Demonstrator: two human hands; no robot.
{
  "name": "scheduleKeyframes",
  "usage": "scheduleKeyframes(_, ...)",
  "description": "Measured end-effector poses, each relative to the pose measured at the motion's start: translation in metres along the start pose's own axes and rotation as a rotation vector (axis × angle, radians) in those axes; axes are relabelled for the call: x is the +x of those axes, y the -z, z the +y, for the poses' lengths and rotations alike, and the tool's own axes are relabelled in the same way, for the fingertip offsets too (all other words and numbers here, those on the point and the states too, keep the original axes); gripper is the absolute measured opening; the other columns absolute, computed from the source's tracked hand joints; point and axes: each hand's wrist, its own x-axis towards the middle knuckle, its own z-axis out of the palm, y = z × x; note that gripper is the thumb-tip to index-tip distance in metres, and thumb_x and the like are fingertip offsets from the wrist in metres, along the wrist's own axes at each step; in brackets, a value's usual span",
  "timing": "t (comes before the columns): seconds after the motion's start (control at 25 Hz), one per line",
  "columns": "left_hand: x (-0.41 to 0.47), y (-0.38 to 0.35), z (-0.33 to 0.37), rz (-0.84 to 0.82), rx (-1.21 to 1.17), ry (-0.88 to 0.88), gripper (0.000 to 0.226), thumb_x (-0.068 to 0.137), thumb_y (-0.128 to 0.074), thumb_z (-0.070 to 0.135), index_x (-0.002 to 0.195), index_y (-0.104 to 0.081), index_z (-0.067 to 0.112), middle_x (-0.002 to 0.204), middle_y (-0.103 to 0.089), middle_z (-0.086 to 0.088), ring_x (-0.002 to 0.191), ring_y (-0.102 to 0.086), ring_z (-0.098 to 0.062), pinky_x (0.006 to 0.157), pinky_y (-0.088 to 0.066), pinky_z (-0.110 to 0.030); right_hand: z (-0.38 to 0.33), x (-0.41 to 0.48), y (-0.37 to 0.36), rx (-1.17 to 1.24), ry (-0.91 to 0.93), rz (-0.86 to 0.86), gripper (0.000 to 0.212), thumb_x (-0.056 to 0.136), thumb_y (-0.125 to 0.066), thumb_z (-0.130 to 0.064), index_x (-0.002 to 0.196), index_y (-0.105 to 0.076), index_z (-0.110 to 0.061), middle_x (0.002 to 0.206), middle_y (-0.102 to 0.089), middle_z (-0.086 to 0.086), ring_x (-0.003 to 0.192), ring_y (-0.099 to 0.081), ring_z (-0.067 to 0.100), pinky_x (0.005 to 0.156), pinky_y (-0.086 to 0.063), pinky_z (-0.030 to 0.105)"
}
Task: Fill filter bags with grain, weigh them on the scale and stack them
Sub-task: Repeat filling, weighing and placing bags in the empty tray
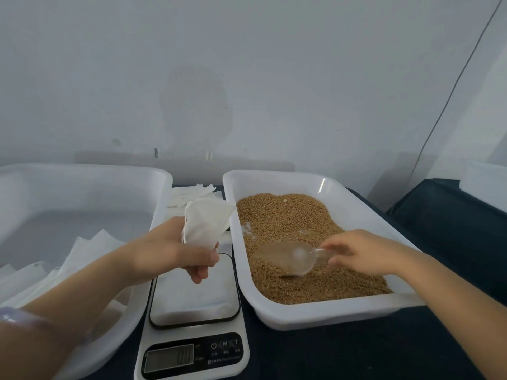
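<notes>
Far left of the scale (192,311), the white tub (82,185) holds a loose heap of bags (82,250), overlapped and flat-looking; whether any are filled, I can't tell. On to the left hand (170,253), just above the scale's plate, fingers curled round the lower end of one bag (205,223), its mouth flaring up and tipped toward the tray. That bag reads as thin, soft, near weightless stuff, likely to flop or close on itself. A light pinch at the rim to keep the mouth open looks the wise hold, and a gentle one, since it may sag or spill once loaded. The scale's plate is bare, and the display is too blurred to read. Behind the scale, a fan of spares (189,194) lies on the table. Right of the scale sits the tray (329,314), grain (288,215) spread across it. The clear scoop (290,256) has its bowl dug into the grain, and the right hand (365,253) pinches its short handle, fingers narrow round it. Grain will run and scatter, so a level scoop carried low seems safest. Under the scale, a dark cloth covers the table (356,352). Behind it stands a plain pale wall (247,78), a little scuffed, with a thin cable (452,91) slanting down far to the right.
</notes>
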Motion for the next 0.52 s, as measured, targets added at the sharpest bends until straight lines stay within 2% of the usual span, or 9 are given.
scheduleKeyframes(0.08,-0.001,0.000,0.000,0.003,-0.005,0.002,0.021,0.063,-0.071,0.013,0.075,-0.058,0.001,0.065,-0.060,-0.008,0.059,-0.061,-0.023,0.056,-0.051,-0.031,0.005,-0.005,0.003,-0.181,-0.006,0.095,0.023,0.091,-0.057,-0.036,0.113,-0.057,-0.041,0.096,-0.061,-0.022,0.089,-0.055,-0.002,0.089,-0.037,0.024)
scheduleKeyframes(0.16,-0.001,-0.001,0.001,0.000,0.001,-0.001,0.020,0.063,-0.071,0.013,0.074,-0.058,0.002,0.064,-0.059,-0.008,0.059,-0.061,-0.023,0.057,-0.051,-0.032,0.010,-0.010,0.006,-0.255,-0.008,0.139,0.026,0.092,-0.053,-0.037,0.118,-0.055,-0.040,0.098,-0.054,-0.025,0.090,-0.051,-0.002,0.093,-0.034,0.026)
scheduleKeyframes(0.32,-0.001,-0.001,0.002,-0.003,0.008,-0.001,0.022,0.064,-0.070,0.013,0.076,-0.057,0.001,0.064,-0.058,-0.007,0.060,-0.061,-0.023,0.058,-0.051,-0.032,0.020,-0.021,0.012,-0.150,-0.046,0.126,0.034,0.095,-0.050,-0.036,0.128,-0.051,-0.040,0.115,-0.057,-0.021,0.103,-0.051,0.002,0.098,-0.036,0.027)
scheduleKeyframes(0.44,-0.001,-0.001,0.001,0.000,0.005,-0.002,0.021,0.064,-0.070,0.013,0.076,-0.058,0.000,0.065,-0.058,-0.009,0.060,-0.060,-0.023,0.057,-0.051,-0.032,0.026,-0.026,0.014,-0.226,-0.027,0.197,0.030,0.097,-0.046,-0.034,0.124,-0.050,-0.046,0.111,-0.053,-0.029,0.102,-0.045,-0.003,0.104,-0.017,0.029)
scheduleKeyframes(0.52,-0.001,-0.001,0.000,-0.002,0.011,0.001,0.022,0.064,-0.071,0.014,0.075,-0.058,0.000,0.065,-0.059,-0.010,0.060,-0.061,-0.023,0.057,-0.051,-0.032,0.028,-0.027,0.013,-0.201,-0.039,0.207,0.031,0.098,-0.044,-0.032,0.124,-0.049,-0.047,0.109,-0.051,-0.030,0.102,-0.043,-0.004,0.103,-0.013,0.028)
